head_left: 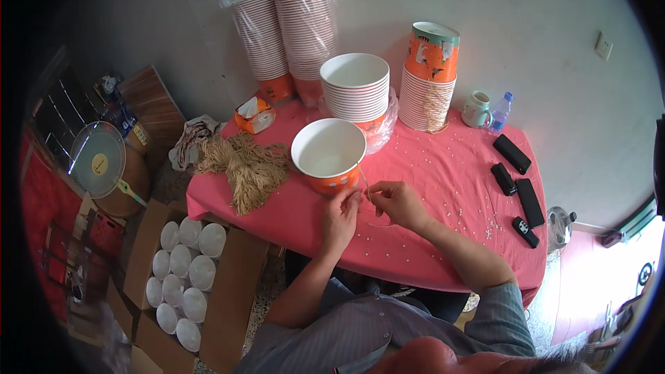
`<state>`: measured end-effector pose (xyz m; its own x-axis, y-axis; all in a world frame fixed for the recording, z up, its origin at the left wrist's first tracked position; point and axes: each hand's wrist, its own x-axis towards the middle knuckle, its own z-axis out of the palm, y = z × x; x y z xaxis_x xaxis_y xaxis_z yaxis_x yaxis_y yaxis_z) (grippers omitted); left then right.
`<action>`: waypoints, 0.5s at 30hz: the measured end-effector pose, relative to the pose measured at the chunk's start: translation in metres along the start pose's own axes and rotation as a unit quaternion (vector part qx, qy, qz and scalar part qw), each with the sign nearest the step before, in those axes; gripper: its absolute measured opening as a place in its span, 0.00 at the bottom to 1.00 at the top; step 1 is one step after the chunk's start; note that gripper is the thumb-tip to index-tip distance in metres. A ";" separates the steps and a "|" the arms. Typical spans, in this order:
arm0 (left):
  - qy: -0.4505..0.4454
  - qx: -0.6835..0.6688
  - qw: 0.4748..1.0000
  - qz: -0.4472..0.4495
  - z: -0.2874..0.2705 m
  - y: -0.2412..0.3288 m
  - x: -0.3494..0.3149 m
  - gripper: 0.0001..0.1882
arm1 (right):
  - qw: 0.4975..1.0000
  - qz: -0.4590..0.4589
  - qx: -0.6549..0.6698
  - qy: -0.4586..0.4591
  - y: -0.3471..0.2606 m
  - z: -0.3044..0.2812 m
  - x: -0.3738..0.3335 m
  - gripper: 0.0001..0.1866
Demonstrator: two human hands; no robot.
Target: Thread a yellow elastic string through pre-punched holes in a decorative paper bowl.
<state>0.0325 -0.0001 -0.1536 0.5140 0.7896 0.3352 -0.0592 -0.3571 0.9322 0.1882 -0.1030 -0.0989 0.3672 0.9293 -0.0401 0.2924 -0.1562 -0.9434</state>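
An orange paper bucket (328,156) with a white rim stands at the near middle of the table, its open mouth up. Along its right side runs a thin tan cord (362,174). My right hand (398,204) pinches this cord between thumb and fingers. Close by, my left hand (341,221) is at the bucket's lower front, fingertips drawn together; what they hold is too small to make out. To the left lies a loose heap of tan cords (246,170). Behind the bucket rises a stack of white-rimmed paper buckets (355,90).
Tall plastic-wrapped bucket stacks (305,34) stand at the back, with another stack (427,97) further right. A mug (476,109), a bottle (501,112) and several black devices (529,202) sit at the right. A cardboard box (232,298) of clear cups is lower left.
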 end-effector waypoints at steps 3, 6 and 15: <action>0.016 -0.070 0.997 -0.019 0.007 0.023 0.006 0.12 | 0.999 -0.021 -0.040 0.017 0.001 0.003 -0.002 0.13; 0.003 -0.073 0.997 -0.019 0.009 0.028 0.012 0.12 | 0.992 -0.088 -0.080 0.033 0.008 0.006 -0.003 0.12; 0.004 -0.233 0.969 -0.081 0.010 0.022 0.012 0.09 | 0.972 -0.182 -0.095 0.114 0.010 -0.002 0.004 0.14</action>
<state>0.0459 -0.0031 -0.1308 0.5426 0.8206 0.1793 -0.3590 0.0335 0.9327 0.1939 -0.1016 -0.1079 0.3888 0.8392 0.3802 0.5904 0.0899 -0.8021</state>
